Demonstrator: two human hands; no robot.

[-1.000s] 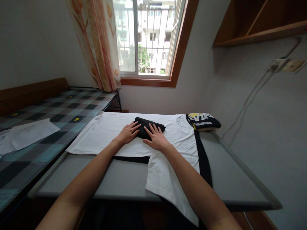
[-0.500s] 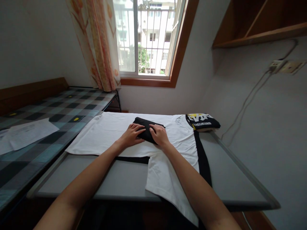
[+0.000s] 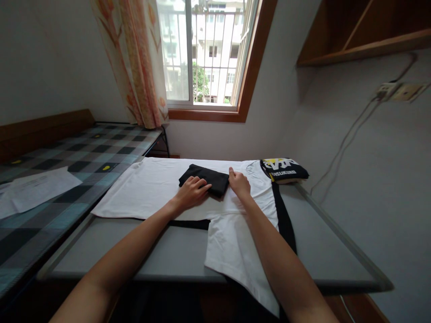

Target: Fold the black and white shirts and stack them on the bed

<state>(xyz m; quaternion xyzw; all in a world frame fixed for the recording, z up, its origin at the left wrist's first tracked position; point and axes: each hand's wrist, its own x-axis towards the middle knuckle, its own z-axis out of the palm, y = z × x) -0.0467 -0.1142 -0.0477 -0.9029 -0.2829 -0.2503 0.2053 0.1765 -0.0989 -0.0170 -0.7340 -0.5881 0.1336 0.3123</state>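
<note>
A folded black garment (image 3: 215, 179) rests as a compact bundle on a white T-shirt (image 3: 158, 179), which is spread over the table. At the bundle's near left side, the curled fingers of my left hand (image 3: 192, 193) hold its front edge. My right hand (image 3: 240, 184) grips the right end of the bundle with its fingers bent in; their tips are partly hidden. One sleeve of the T-shirt hangs over the table's front edge, below my right forearm. Black fabric shows beneath the T-shirt along its near side and collar end.
Another folded black garment with white and yellow print (image 3: 284, 170) lies at the table's back right. The grey table (image 3: 336, 251) meets a bed with a checked cover (image 3: 111, 143) on the left, where papers (image 3: 43, 188) lie. A wall shelf (image 3: 367, 49) juts out at upper right.
My right hand has moved from the top of the black bundle to its right end. My left hand has slid slightly right and toward the near edge. The bundle has shifted a little.
</note>
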